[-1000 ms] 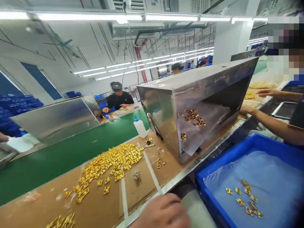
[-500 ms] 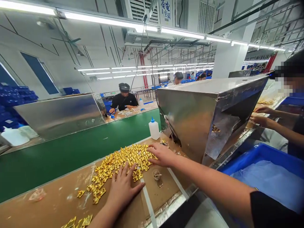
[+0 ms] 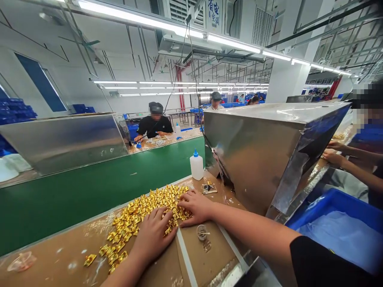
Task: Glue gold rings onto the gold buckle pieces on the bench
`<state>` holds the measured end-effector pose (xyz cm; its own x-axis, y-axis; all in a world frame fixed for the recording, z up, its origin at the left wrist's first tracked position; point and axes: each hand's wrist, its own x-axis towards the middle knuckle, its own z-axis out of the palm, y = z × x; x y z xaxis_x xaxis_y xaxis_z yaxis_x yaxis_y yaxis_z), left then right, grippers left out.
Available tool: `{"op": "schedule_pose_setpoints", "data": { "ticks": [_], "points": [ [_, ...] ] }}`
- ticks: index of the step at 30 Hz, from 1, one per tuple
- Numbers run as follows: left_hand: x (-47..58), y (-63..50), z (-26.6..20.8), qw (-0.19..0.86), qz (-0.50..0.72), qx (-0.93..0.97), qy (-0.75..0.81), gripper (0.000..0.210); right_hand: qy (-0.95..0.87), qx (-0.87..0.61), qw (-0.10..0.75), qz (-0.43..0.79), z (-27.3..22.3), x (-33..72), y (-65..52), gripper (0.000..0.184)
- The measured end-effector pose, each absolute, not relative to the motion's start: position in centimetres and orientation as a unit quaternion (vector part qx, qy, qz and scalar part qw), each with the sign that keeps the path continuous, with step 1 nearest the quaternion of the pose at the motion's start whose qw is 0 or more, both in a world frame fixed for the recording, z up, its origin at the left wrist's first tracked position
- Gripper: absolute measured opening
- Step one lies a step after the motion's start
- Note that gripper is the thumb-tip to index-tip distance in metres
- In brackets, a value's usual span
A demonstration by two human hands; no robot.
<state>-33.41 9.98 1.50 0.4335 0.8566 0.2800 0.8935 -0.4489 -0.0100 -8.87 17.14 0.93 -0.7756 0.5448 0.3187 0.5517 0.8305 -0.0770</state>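
Observation:
A spread of small shiny gold pieces (image 3: 143, 203) covers the brown worktop; their exact kind is too small to make out. My left hand (image 3: 154, 231) rests on the near edge of the spread, fingers slightly bent and apart, the thumb pointing towards my right hand. Against the right end of the pieces lies my right hand (image 3: 196, 205), its fingers extended over them. Neither hand visibly grips a piece, though the gold under the fingertips is partly hidden. One gold piece (image 3: 89, 260) sits apart at the left.
Behind my right hand stands a white bottle with a blue cap (image 3: 196, 165). A small round container (image 3: 202, 232) is nearer me. A metal hood (image 3: 248, 155) and blue bin (image 3: 332, 199) are at right. Beyond the green belt (image 3: 89, 191) sits a co-worker (image 3: 155, 123).
My right hand has moved left and nearer to my left hand, pressing in at the right end of the gold pieces. The left fingers are more bent. The view has shifted slightly.

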Motion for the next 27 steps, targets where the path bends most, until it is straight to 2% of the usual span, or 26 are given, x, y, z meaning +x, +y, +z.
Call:
{"op": "schedule_pose_setpoints", "data": {
  "ticks": [5, 17, 23, 27],
  "points": [
    [-34.7, 10.4, 1.3, 0.073, -0.122, -0.842, -0.521, 0.056, -0.937, -0.309, 0.161, -0.007, 0.7, -9.0, 17.6, 0.08],
    [-34.5, 11.3, 2.0, 0.027, -0.081, -0.881, -0.465, 0.035, -0.961, -0.254, 0.085, -0.072, 2.7, -9.5, 17.1, 0.056],
    [-33.7, 11.5, 2.5, 0.016, -0.056, -0.892, -0.448, 0.025, -0.955, -0.277, 0.074, -0.075, 2.3, -9.8, 16.5, 0.032],
    [-33.1, 11.5, 2.5, 0.021, -0.045, -0.894, -0.445, 0.026, -0.955, -0.274, 0.079, -0.076, 2.3, -9.9, 16.7, 0.033]
  ]
}}
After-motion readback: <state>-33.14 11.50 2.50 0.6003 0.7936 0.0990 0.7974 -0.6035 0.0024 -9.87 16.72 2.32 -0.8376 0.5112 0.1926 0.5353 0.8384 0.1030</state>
